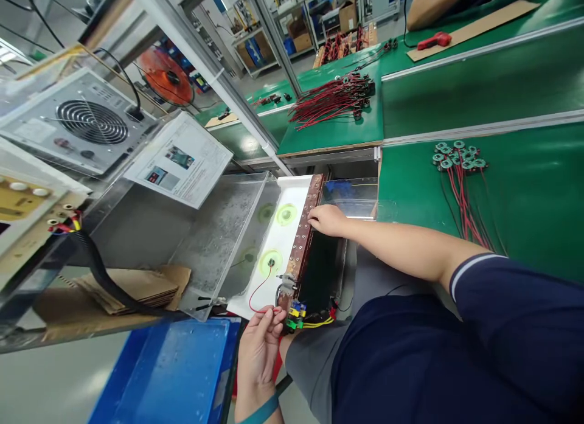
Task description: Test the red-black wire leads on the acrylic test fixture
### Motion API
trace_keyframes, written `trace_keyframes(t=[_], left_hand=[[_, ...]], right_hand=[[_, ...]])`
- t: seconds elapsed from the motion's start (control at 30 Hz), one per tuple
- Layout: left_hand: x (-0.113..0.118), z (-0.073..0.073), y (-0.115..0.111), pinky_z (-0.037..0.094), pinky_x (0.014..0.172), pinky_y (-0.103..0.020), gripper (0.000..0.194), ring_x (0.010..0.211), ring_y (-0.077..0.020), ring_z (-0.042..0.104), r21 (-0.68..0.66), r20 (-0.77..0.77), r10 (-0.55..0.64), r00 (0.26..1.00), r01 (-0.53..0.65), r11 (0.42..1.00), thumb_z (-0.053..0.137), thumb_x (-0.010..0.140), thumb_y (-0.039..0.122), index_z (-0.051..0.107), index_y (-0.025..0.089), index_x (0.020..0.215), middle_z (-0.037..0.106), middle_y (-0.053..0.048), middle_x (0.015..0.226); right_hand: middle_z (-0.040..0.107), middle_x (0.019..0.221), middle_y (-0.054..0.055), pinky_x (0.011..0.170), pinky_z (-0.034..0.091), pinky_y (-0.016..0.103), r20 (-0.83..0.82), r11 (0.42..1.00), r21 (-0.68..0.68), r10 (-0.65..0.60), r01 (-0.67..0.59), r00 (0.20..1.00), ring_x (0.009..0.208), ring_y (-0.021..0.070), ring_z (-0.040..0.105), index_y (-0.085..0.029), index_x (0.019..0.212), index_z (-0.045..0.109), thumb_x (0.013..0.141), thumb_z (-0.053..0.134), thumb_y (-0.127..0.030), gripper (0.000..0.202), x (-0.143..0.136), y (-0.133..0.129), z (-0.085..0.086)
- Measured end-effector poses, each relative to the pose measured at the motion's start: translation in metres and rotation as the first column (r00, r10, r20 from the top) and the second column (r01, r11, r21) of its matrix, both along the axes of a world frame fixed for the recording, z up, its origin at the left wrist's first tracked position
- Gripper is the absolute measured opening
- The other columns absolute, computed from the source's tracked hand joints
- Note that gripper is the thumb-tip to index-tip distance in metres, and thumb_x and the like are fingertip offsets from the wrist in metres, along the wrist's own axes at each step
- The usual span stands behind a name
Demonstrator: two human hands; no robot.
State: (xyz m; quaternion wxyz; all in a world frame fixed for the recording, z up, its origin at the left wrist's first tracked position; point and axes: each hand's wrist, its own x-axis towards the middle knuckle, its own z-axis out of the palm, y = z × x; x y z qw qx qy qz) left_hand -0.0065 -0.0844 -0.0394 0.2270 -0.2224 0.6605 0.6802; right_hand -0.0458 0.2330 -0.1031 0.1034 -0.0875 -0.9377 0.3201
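My left hand (pixel 262 345) pinches the end of a thin red wire (pixel 252 297) near the front of the white board (pixel 292 193). The wire runs up to a small dark part (pixel 271 263) lying on a yellow-green ring on the board. A second yellow-green ring (pixel 286 215) farther back has nothing dark on it. Along the board's right edge lies a brown strip (pixel 300 244) with rows of small metal studs. My right hand (pixel 327 220) rests on this strip, fingers curled together; whatever they may hold is hidden. Yellow, blue and green connectors (pixel 296 311) sit by the strip's front end.
A clear panel (pixel 241 235) stands left of the board. A blue bin (pixel 173 363) is at lower left, below folded cardboard (pixel 132 287). Red-wired parts lie in a bundle (pixel 337 98) behind and a bunch (pixel 460 156) at right. A co-worker's arm (pixel 429 7) is at top right.
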Motion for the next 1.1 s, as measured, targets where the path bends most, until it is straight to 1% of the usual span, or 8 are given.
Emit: trace_keyframes(t=[0.13,0.27,0.37,0.47,0.63,0.77,0.87,1.1], left_hand=[[-0.001,-0.005,-0.007,0.053,0.051,-0.015,0.022,0.064,-0.0134,0.066,-0.034,-0.036,-0.044,0.998,0.043,0.998,0.068,0.072,0.011,0.058,0.008,0.091,0.067,-0.009,0.08],[-0.004,-0.015,-0.015,0.051,0.05,-0.017,0.048,0.062,-0.0132,0.063,-0.072,-0.089,-0.116,0.989,0.109,0.991,0.085,0.056,0.027,0.057,0.009,0.091,0.067,-0.01,0.083],[-0.005,-0.02,-0.018,0.04,0.045,-0.014,0.061,0.051,-0.0062,0.051,-0.142,-0.162,-0.21,0.964,0.188,0.972,0.088,0.052,0.047,0.056,0.009,0.087,0.063,-0.005,0.071],[-0.005,-0.021,-0.018,0.031,0.045,-0.012,0.065,0.046,-0.0018,0.037,-0.257,-0.239,-0.3,0.924,0.237,0.937,0.083,0.055,0.062,0.054,0.009,0.081,0.05,0.002,0.055],[0.002,-0.021,-0.013,0.037,0.05,-0.013,0.068,0.055,-0.0051,0.044,-0.454,-0.299,-0.372,0.879,0.212,0.865,0.08,0.053,0.067,0.057,0.01,0.081,0.05,0.001,0.059],[0.005,-0.022,-0.009,0.045,0.057,-0.014,0.067,0.067,-0.0095,0.056,-0.472,-0.321,-0.363,0.875,0.185,0.862,0.081,0.052,0.065,0.06,0.01,0.086,0.062,-0.005,0.076],[0.006,-0.022,-0.007,0.05,0.063,-0.016,0.066,0.074,-0.0128,0.06,-0.497,-0.324,-0.398,0.858,0.204,0.843,0.08,0.053,0.064,0.062,0.01,0.086,0.064,-0.008,0.08],[0.001,-0.027,-0.006,0.053,0.07,-0.02,0.074,0.08,-0.0167,0.064,-0.622,-0.289,-0.538,0.792,0.272,0.734,0.071,0.056,0.075,0.067,0.011,0.092,0.069,-0.011,0.088]], right_hand=[[0.072,0.103,0.004,0.074,0.041,0.027,0.004,1.0,0.005,-0.005,0.005,1.0,0.096,0.0194,0.063,-0.02,0.096,0.073,0.091,0.054,-0.029,0.021,-0.001,0.002,-0.001],[0.072,0.103,0.003,0.073,0.04,0.027,0.025,1.0,0.019,-0.012,0.011,1.0,0.096,0.0192,0.063,-0.02,0.096,0.073,0.092,0.053,-0.029,0.022,-0.001,0.002,0.002],[0.072,0.103,0.004,0.072,0.04,0.028,0.029,1.0,0.031,0.005,-0.006,1.0,0.096,0.0198,0.063,-0.02,0.096,0.073,0.092,0.051,-0.03,0.024,-0.002,0.001,0.005],[0.072,0.103,0.005,0.073,0.039,0.028,0.032,0.999,0.041,-0.001,0.0,0.999,0.096,0.0205,0.064,-0.02,0.095,0.073,0.092,0.051,-0.029,0.024,-0.002,0.0,0.004],[0.072,0.103,0.004,0.071,0.039,0.028,0.023,1.0,0.015,-0.004,0.003,1.0,0.095,0.0204,0.063,-0.021,0.096,0.073,0.091,0.052,-0.028,0.023,-0.002,0.001,0.001],[0.072,0.103,0.003,0.069,0.038,0.028,0.033,1.0,0.01,0.007,-0.008,0.999,0.094,0.0199,0.063,-0.021,0.095,0.073,0.091,0.051,-0.028,0.023,-0.003,0.002,0.0],[0.072,0.103,0.003,0.069,0.038,0.028,0.039,1.0,0.003,-0.002,0.002,0.999,0.093,0.0197,0.063,-0.022,0.096,0.073,0.092,0.051,-0.029,0.023,-0.003,0.002,-0.001],[0.072,0.102,0.004,0.069,0.039,0.027,0.015,1.0,0.001,0.006,-0.006,1.0,0.091,0.0193,0.063,-0.021,0.094,0.073,0.092,0.051,-0.03,0.023,-0.001,0.002,0.0]])
